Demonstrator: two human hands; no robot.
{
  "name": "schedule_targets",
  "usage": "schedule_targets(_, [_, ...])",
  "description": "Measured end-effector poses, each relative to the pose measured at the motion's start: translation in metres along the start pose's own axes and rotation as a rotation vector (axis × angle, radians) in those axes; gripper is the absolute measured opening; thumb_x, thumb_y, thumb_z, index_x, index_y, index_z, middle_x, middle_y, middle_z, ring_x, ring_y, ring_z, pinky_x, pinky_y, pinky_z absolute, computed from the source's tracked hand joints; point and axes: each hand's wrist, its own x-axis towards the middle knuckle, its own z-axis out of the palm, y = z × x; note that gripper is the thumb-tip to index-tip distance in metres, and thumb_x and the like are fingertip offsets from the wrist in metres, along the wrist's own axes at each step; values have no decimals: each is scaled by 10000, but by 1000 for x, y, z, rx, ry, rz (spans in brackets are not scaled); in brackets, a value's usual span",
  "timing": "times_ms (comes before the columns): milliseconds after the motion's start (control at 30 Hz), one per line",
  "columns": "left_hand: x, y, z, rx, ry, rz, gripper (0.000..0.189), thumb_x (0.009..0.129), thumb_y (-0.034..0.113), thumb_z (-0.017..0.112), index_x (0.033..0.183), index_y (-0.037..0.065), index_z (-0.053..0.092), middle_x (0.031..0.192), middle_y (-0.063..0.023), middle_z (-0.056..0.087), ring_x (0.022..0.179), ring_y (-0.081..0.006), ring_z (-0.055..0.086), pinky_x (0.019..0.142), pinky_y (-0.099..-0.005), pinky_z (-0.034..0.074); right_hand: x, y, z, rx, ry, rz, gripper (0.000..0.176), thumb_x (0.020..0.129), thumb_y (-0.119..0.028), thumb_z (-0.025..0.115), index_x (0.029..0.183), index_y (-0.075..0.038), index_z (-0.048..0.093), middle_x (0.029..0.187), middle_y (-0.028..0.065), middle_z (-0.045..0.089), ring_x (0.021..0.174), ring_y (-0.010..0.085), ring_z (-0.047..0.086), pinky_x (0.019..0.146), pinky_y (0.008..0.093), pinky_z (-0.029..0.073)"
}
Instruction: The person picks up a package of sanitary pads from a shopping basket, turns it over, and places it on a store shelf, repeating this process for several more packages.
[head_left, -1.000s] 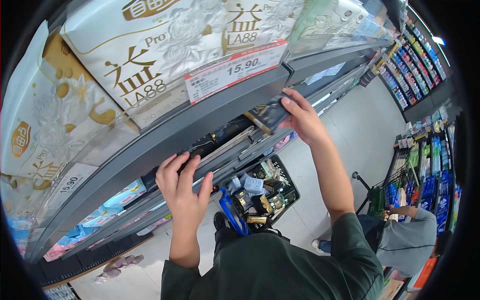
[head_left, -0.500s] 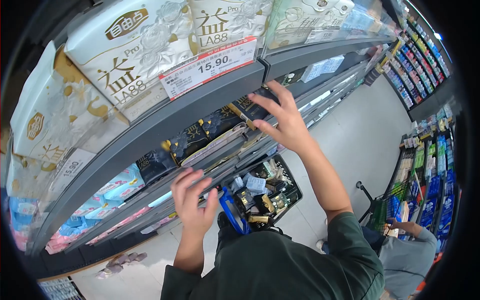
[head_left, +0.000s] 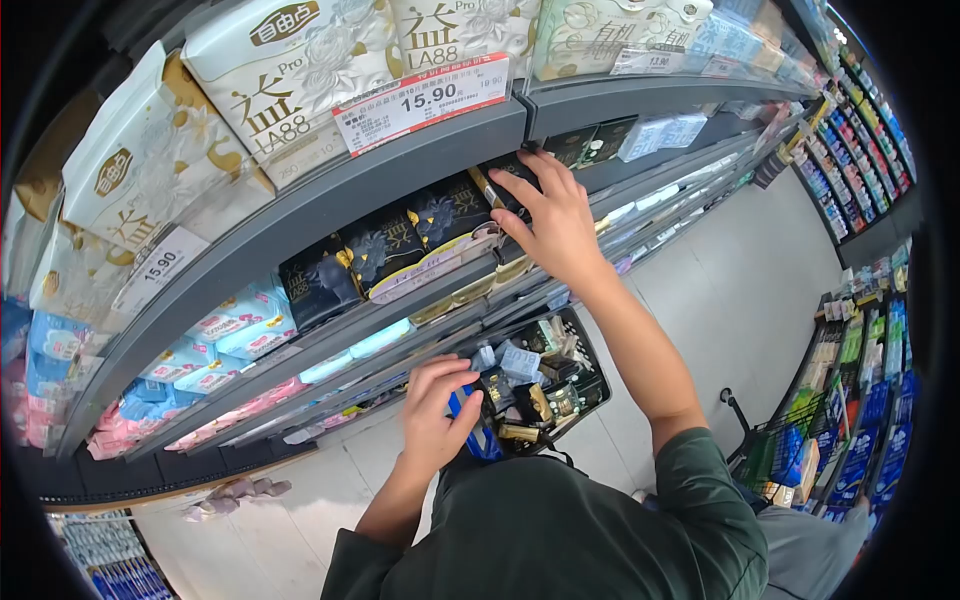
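Note:
My right hand (head_left: 552, 218) reaches to the shelf under the white packs, fingers spread. Its fingertips rest against a black sanitary pad pack (head_left: 505, 180) at the end of a row; part of that pack is hidden by the fingers. Left of it stand more black packs (head_left: 380, 243) with gold lettering and blue flowers. Lower down, my left hand (head_left: 437, 410) hovers with loosely curved fingers, nothing visible in it. It is nearest the blue handle (head_left: 482, 437) of a black shopping basket (head_left: 597, 378) filled with several small black, gold and light-blue packs.
White pad packs (head_left: 290, 75) stand on the upper shelf behind a price tag (head_left: 425, 103). Light-blue packs (head_left: 240, 320) lie left of the black ones. At right are a shopping cart (head_left: 790, 450) and a person in grey (head_left: 815, 545). The grey shelf edge (head_left: 420, 160) overhangs my right hand.
My right hand has come down onto the black pack at the row's end. My left hand has moved right, toward the basket handle. The person in grey has shifted lower in view.

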Motion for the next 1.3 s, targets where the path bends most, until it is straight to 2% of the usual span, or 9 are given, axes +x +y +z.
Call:
schedule_targets(233, [-15,8,22,-25,-84,-15,226,755,39,712,975,21,662,1083,-117,619,1048,-303,581,902,-386,461,-27,-7,-26,32,82,-54,498,785,-257,730,1254,-166,591,1347,164,474,1331,380,356,1054,487,315])
schedule_targets(333, [-20,11,28,-42,-67,-35,224,755,80,727,966,44,663,1063,-101,621,1010,-291,587,870,-377,463,-66,-5,-46,242,102,-15,487,789,-182,718,1253,-123,581,1371,170,455,1335,391,354,1071,486,301])
schedule_targets(400, [-25,11,33,-46,-75,-52,221,761,85,724,969,43,662,1064,-103,622,1006,-293,587,866,-374,465,-103,5,-45,373,63,152,437,798,-121,684,1222,-81,585,1337,175,490,1287,380,421,1047,453,345])
schedule_targets(567, [-54,-27,66,-50,-169,-195,259,787,115,709,1022,37,634,1125,-120,594,1041,-316,554,909,-394,439,-213,24,-7,551,-293,464,394,825,-119,657,1198,-26,571,1161,177,593,1097,340,561,951,369,435])
schedule_targets(700, [-105,-95,100,229,-36,-364,553,785,202,723,1244,14,478,1302,-220,436,1235,-385,401,1043,-439,336,-311,42,18,464,-781,521,521,808,-220,684,1266,-30,524,1143,201,592,1075,369,568,905,413,464])
schedule_targets(967, [-155,-172,124,421,149,-547,762,730,265,765,1306,-46,374,1307,-240,415,1255,-404,366,1058,-438,321,-430,57,21,524,-1005,796,509,806,-269,691,1229,-15,561,1170,213,599,985,319,646,852,399,509])
schedule_targets(1067, [-155,-182,136,351,232,-939,800,697,324,784,1307,-26,404,1288,-238,465,1201,-411,452,1009,-435,390,-439,57,22,543,-988,825,494,820,-268,683,1218,0,566,1152,213,621,973,299,660,839,385,517])
schedule_targets(1167, [-164,-197,137,304,200,-906,789,700,333,776,1300,-26,410,1269,-246,495,1175,-403,487,986,-434,412,-445,58,28,539,-992,848,494,824,-259,682,1225,4,561,1129,210,639,967,299,664,837,376,519])
schedule_targets(1300, [-168,-212,137,226,132,-1059,673,739,253,711,1289,-10,425,1171,-233,578,1070,-392,574,913,-436,459,-450,57,38,591,-990,854,500,822,-258,692,1231,0,562,1090,198,655,964,290,665,828,365,522])
